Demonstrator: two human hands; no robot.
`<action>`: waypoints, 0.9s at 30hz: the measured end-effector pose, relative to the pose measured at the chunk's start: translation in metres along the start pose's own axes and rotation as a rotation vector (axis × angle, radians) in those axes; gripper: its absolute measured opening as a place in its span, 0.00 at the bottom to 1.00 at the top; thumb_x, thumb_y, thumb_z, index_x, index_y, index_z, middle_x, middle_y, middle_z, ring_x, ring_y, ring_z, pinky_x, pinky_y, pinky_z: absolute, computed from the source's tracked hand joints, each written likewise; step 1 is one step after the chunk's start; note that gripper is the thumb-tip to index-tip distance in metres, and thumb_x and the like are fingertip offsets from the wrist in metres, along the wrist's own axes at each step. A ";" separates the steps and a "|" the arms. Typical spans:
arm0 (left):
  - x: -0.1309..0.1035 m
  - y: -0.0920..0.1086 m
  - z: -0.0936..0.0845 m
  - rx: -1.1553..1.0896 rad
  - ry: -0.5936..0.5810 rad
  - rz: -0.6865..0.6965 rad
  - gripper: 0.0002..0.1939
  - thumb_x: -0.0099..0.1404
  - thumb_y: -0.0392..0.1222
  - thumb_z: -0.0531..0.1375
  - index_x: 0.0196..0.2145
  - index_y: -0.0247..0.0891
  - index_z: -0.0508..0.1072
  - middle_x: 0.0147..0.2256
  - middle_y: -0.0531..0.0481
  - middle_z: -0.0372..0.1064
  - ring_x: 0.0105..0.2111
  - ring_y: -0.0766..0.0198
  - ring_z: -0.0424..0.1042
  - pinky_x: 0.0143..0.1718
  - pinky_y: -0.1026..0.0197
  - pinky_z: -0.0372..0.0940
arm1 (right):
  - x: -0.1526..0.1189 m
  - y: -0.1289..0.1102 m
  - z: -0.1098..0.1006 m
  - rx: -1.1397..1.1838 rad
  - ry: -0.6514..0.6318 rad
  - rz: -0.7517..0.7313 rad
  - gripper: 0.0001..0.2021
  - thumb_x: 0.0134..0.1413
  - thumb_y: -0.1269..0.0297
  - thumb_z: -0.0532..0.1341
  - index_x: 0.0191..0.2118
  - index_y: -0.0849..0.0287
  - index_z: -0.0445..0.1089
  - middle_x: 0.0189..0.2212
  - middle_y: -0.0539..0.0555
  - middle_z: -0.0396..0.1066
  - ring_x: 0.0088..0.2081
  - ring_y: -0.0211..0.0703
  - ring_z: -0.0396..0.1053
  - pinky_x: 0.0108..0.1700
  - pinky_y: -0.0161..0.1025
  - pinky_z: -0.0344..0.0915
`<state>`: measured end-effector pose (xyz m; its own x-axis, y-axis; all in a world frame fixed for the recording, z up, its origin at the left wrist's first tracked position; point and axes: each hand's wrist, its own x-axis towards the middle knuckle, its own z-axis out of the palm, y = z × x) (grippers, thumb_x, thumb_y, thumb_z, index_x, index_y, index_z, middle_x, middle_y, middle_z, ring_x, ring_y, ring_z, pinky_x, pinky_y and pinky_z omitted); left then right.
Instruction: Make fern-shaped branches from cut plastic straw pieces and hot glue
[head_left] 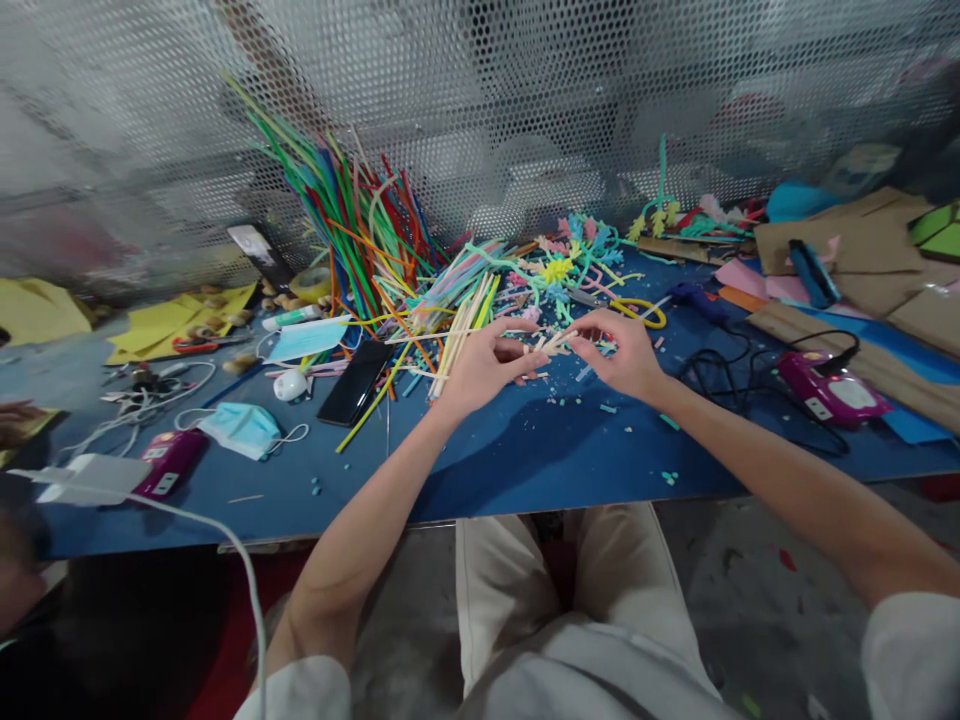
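Observation:
My left hand and my right hand come close together over the middle of the blue table. Between them is a small cream piece of bent pipe cleaner, its fine shape hard to make out. The fingers of both hands are pinched on it, one hand at each end. Long cream pipe cleaners lie just behind my left hand. Beyond my fingers is a pile of twisted pastel pieces with a yellow one among them. Yellow-handled scissors lie behind my right hand.
A tall bundle of coloured pipe cleaners leans on the mesh panel. To the left are a black phone, face masks and a charger. A glue gun, cables and a purple power strip lie right.

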<state>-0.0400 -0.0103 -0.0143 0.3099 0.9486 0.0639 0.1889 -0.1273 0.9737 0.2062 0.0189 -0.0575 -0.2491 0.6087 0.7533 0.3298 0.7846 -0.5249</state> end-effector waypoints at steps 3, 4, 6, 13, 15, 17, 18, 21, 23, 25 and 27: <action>-0.001 0.001 0.000 0.050 -0.007 0.029 0.32 0.60 0.59 0.78 0.55 0.39 0.77 0.29 0.51 0.79 0.26 0.63 0.77 0.29 0.62 0.71 | 0.000 -0.002 0.001 -0.006 -0.002 -0.019 0.08 0.72 0.57 0.66 0.41 0.52 0.80 0.36 0.52 0.82 0.34 0.45 0.76 0.39 0.43 0.73; -0.001 0.002 -0.001 0.065 -0.004 0.040 0.32 0.61 0.58 0.78 0.55 0.38 0.77 0.29 0.51 0.79 0.25 0.64 0.76 0.29 0.63 0.70 | 0.000 -0.002 0.001 -0.015 -0.004 -0.025 0.08 0.72 0.58 0.66 0.41 0.52 0.80 0.35 0.52 0.82 0.34 0.45 0.76 0.40 0.43 0.73; -0.001 0.002 -0.003 0.095 0.003 0.053 0.31 0.62 0.58 0.77 0.54 0.38 0.78 0.30 0.50 0.80 0.25 0.65 0.75 0.29 0.63 0.70 | 0.001 0.000 0.000 -0.038 -0.012 -0.036 0.09 0.72 0.57 0.66 0.40 0.52 0.80 0.35 0.52 0.82 0.35 0.45 0.76 0.41 0.44 0.73; 0.000 0.001 -0.009 0.257 0.016 0.062 0.24 0.66 0.56 0.74 0.53 0.38 0.81 0.33 0.49 0.82 0.24 0.69 0.67 0.24 0.65 0.62 | 0.001 0.011 -0.006 -0.101 -0.029 -0.014 0.13 0.74 0.52 0.65 0.39 0.52 0.81 0.35 0.54 0.82 0.36 0.48 0.77 0.43 0.47 0.73; 0.000 -0.001 -0.011 0.279 0.014 0.063 0.24 0.66 0.56 0.73 0.53 0.38 0.82 0.34 0.48 0.82 0.24 0.68 0.66 0.23 0.65 0.61 | 0.001 0.014 -0.006 -0.110 -0.033 -0.028 0.13 0.73 0.51 0.65 0.39 0.51 0.81 0.35 0.54 0.83 0.37 0.49 0.78 0.45 0.48 0.74; 0.001 -0.003 -0.012 0.314 0.019 0.092 0.22 0.67 0.56 0.73 0.51 0.39 0.82 0.34 0.48 0.83 0.25 0.66 0.68 0.24 0.65 0.62 | 0.000 0.015 -0.006 -0.115 -0.031 -0.044 0.13 0.73 0.51 0.66 0.39 0.51 0.82 0.35 0.53 0.83 0.37 0.49 0.78 0.46 0.49 0.74; 0.002 -0.005 -0.013 0.353 0.024 0.120 0.20 0.68 0.57 0.72 0.49 0.39 0.83 0.34 0.48 0.82 0.25 0.66 0.68 0.24 0.64 0.62 | 0.000 0.016 -0.006 -0.115 -0.030 -0.051 0.13 0.73 0.51 0.66 0.38 0.50 0.82 0.35 0.53 0.83 0.38 0.49 0.79 0.47 0.49 0.73; 0.005 -0.013 -0.016 0.554 0.078 0.240 0.16 0.72 0.57 0.68 0.42 0.41 0.85 0.33 0.50 0.82 0.27 0.65 0.71 0.29 0.64 0.63 | 0.001 0.018 -0.005 -0.115 -0.031 -0.060 0.12 0.73 0.51 0.66 0.39 0.50 0.83 0.35 0.53 0.83 0.38 0.50 0.79 0.47 0.48 0.73; 0.008 -0.018 -0.018 0.654 0.135 0.317 0.16 0.74 0.57 0.67 0.39 0.42 0.86 0.33 0.50 0.82 0.28 0.65 0.72 0.32 0.63 0.64 | 0.001 0.019 -0.005 -0.121 -0.031 -0.053 0.13 0.73 0.51 0.66 0.39 0.50 0.83 0.34 0.53 0.83 0.37 0.50 0.78 0.47 0.49 0.73; 0.011 -0.024 -0.020 0.667 0.182 0.375 0.16 0.73 0.57 0.68 0.38 0.43 0.87 0.36 0.50 0.84 0.28 0.65 0.73 0.35 0.62 0.65 | 0.002 0.020 -0.005 -0.124 -0.025 -0.045 0.13 0.72 0.49 0.66 0.39 0.50 0.83 0.35 0.54 0.83 0.38 0.51 0.78 0.46 0.50 0.73; 0.014 -0.028 -0.022 0.643 0.201 0.410 0.15 0.73 0.57 0.69 0.39 0.43 0.88 0.39 0.49 0.85 0.28 0.65 0.73 0.37 0.61 0.66 | 0.002 0.020 -0.004 -0.117 -0.024 -0.044 0.14 0.72 0.49 0.66 0.39 0.50 0.84 0.35 0.55 0.83 0.38 0.51 0.79 0.47 0.50 0.73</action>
<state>-0.0615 0.0128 -0.0358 0.3086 0.8162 0.4884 0.6169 -0.5626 0.5504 0.2163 0.0359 -0.0648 -0.2872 0.5782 0.7637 0.4222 0.7921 -0.4409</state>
